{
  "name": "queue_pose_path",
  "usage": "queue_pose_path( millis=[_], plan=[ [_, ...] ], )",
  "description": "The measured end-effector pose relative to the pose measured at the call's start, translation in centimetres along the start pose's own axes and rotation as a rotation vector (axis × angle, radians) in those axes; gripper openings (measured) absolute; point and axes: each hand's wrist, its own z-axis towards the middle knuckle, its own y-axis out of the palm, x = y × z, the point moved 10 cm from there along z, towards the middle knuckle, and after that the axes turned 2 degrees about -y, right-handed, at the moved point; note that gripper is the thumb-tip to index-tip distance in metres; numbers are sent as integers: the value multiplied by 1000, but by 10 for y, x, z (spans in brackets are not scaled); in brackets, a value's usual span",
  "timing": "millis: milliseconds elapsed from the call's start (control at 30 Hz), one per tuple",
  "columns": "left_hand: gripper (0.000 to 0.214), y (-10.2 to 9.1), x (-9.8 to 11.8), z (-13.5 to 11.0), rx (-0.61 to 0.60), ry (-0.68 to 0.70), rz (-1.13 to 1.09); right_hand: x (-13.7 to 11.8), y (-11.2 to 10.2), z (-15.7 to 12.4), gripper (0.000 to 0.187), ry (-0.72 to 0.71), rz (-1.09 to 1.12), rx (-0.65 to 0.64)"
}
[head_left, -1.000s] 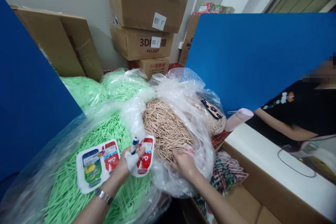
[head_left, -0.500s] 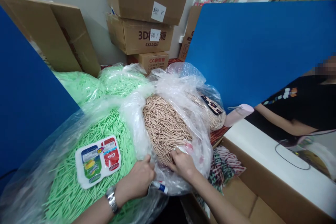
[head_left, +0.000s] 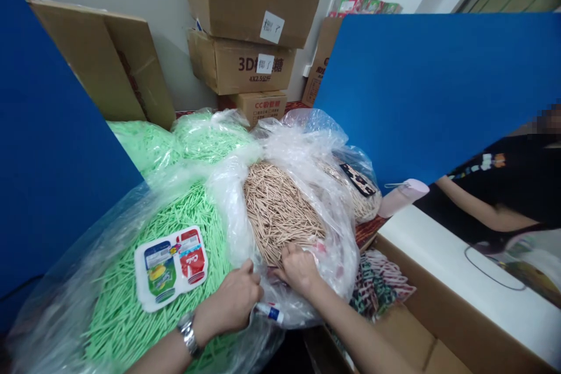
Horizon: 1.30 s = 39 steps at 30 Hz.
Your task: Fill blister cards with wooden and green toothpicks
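Observation:
My left hand [head_left: 232,301] is closed at the near rim of a clear plastic bag [head_left: 307,175] of tan sticks [head_left: 276,210]; a small white and blue tube [head_left: 269,311] pokes out from under its fingers. My right hand [head_left: 298,269] is closed too, pinching into the tan sticks at the bag's near edge, and what it holds is hidden. The two hands almost touch. To the left, a white printed card [head_left: 170,266] with green and red labels lies on a heap of green sticks [head_left: 131,304] in another clear bag.
Blue partitions stand at the left [head_left: 48,146] and right [head_left: 429,87]. Cardboard boxes [head_left: 249,29] are stacked at the back. A person in a black shirt [head_left: 508,187] sits at a white table [head_left: 460,280] on the right, beside a pink bottle [head_left: 403,196]. An open carton [head_left: 412,339] lies below.
My left hand came down from holding a printed packet upright and now rests closed at the tan-stick bag's rim. My right hand stayed in the tan sticks, shifting slightly.

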Motion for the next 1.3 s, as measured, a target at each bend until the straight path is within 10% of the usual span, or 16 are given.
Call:
queue_pose_path(
  millis=[333,867,1300],
  plan=[
    [17,0,-2,-1,7,-6,9,-19,17,1,22,56,-45,108],
    [16,-1,-6,-6,48,-5,-1,3,-27,37,24,-113,-139,137],
    [17,-7,-8,-11,49,-36,-27,22,-39,9,47,-168,-132,-5]
  ],
)
